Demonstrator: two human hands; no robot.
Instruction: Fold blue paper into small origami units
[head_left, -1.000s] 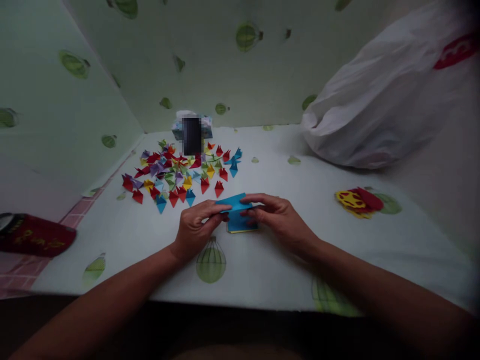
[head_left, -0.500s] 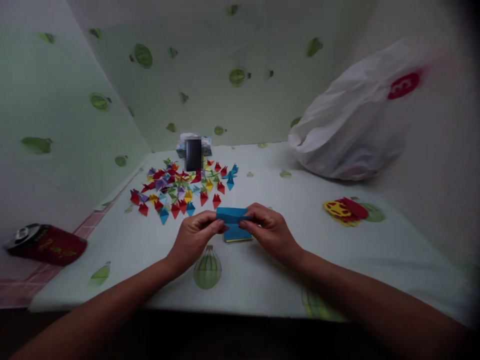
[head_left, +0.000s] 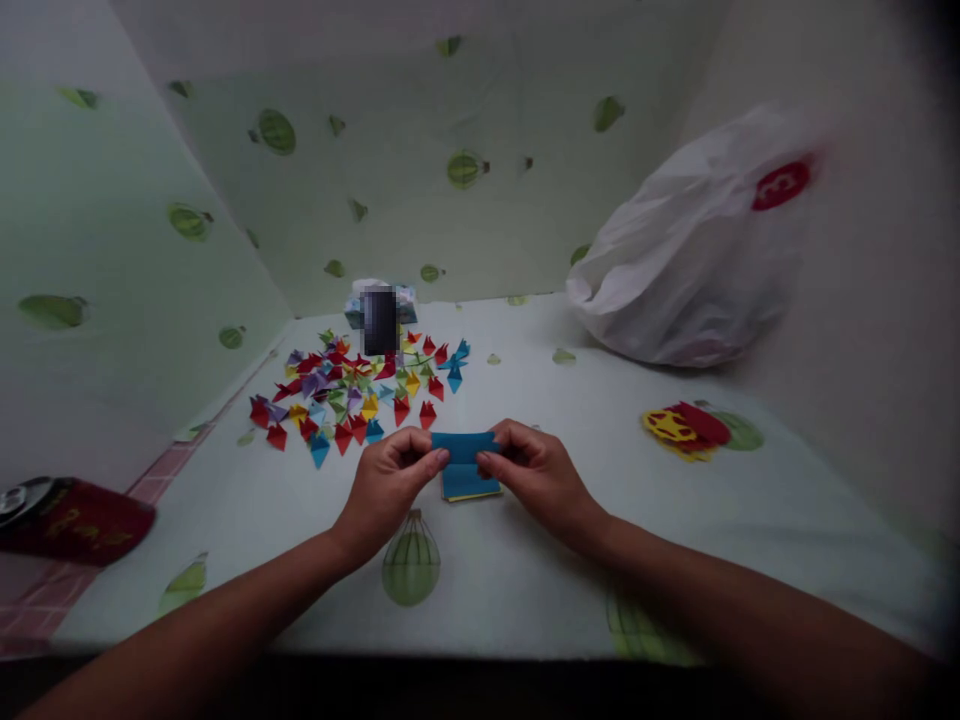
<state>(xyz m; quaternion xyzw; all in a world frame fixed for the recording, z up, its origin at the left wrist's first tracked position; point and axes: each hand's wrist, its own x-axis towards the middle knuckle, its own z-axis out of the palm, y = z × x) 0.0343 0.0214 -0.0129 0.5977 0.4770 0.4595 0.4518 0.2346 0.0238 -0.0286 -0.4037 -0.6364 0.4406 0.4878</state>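
Note:
Between both hands is a blue sheet of paper, creased across and raised off the table. My left hand pinches its left end between thumb and fingers. The right end is pinched the same way by my right hand. Just below the held paper lies a stack of square paper, blue on top with a yellow edge showing. Beyond my left hand spreads a pile of small folded paper pieces in red, blue, yellow, purple and green.
A dark phone leans against a tissue box at the back. A white plastic bag stands at the back right. Red and yellow paper cutouts lie on the right. At the left edge is a red can.
The blue paper's upper part now looks flatter and straighter between my fingers. Both hands keep their pinch on it. The whole view has shifted slightly, so things appear lower.

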